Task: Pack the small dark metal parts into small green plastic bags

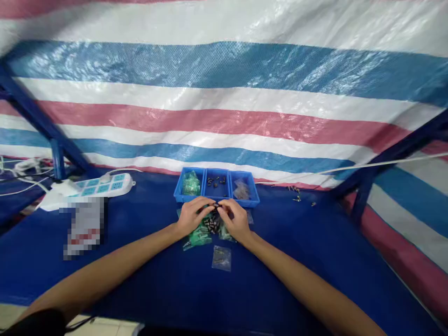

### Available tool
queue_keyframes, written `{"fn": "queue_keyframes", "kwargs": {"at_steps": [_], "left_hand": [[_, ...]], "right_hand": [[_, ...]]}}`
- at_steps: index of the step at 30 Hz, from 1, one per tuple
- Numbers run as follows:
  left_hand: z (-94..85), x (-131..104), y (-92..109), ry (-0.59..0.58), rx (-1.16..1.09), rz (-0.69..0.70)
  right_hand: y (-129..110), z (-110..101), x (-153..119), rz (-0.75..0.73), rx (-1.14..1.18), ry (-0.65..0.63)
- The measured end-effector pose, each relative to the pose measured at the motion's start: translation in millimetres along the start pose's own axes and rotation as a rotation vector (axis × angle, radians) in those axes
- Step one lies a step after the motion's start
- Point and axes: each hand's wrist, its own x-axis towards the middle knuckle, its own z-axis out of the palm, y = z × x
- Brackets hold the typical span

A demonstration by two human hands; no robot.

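My left hand (193,215) and my right hand (236,219) meet in front of the blue bins, fingertips pinched together. Between them is a small dark part (216,205), mostly covered by the fingers; its kind is too small to make out. Just below lies a pile of small black and metallic parts (211,225). Green-tinted plastic bags (199,237) lie under and beside my left hand. Partly behind my right hand are clear plastic bags (224,232) with light contents. Nearer to me, a small clear zip bag (221,259) with a few brassy bits lies flat.
Three joined blue bins hold green bags (191,184), loose small parts (214,181) and clear bags (241,190). Loose fittings (294,189) lie at the back right. A white power strip (101,185) and a blurred-out packet (86,226) are at left. Blue frame bars (364,196) flank the table.
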Motion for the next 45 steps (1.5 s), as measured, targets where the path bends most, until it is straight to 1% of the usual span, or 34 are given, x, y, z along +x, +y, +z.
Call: {"fn": "queue_keyframes", "kwargs": {"at_steps": [7,16,22,32,38,41,45], "left_hand": [[-0.1,0.5,-2.5,-0.008,-0.034,-0.009],[-1.0,1.4,0.0,-0.026,-0.041,-0.005],[-1.7,2.1,1.1,-0.052,-0.044,0.002],[-0.2,0.3,-3.0,-0.036,-0.035,-0.009],[0.7,0.4,-5.0,-0.064,-0.05,0.001],[1.4,-0.2,-5.3,-0.046,-0.064,0.029],[2.7,-2.5,-6.7,-0.028,-0.056,0.011]], "right_hand": [[0.0,-0.1,-0.6,0.016,-0.005,-0.023],[-3.5,-1.6,-0.8,0.061,-0.01,-0.085],[-2.9,-0.3,-2.0,0.072,-0.023,-0.074],[-5.5,-2.0,-0.5,0.071,-0.012,-0.074],[-3.9,-0.7,-1.6,0.062,-0.023,-0.029],[-3.8,-0.5,-1.9,0.058,-0.03,-0.035],[-4.8,-0.8,-1.7,0.051,-0.039,-0.039]]}}
